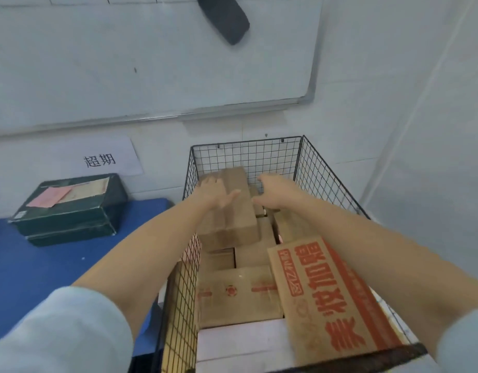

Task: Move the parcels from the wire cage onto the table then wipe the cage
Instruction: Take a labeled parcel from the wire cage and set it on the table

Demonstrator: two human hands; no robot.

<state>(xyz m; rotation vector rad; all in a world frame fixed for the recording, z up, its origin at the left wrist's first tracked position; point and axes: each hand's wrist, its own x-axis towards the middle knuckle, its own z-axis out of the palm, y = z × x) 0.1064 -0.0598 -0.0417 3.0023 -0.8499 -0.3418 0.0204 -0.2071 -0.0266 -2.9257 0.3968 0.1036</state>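
A black wire cage (310, 162) stands against the wall, filled with several cardboard parcels. A plain brown box (232, 219) sits tilted on top of the pile at the cage's far left. My left hand (215, 193) rests flat on the box's top left side, fingers straight. My right hand (272, 191) reaches in at the box's right side, fingers extended over the far edge; whether it touches the box is unclear. A brown box with red lettering (332, 300) leans at the near right, a red-marked box (237, 294) lies beside it, and a white parcel (240, 343) sits nearest me.
The blue table (38, 267) lies left of the cage, bearing two stacked dark green boxes (71, 211) with a pink slip on top. A whiteboard (151, 63) with a dark eraser (224, 17) hangs on the wall above, and a paper label (100, 158) below it.
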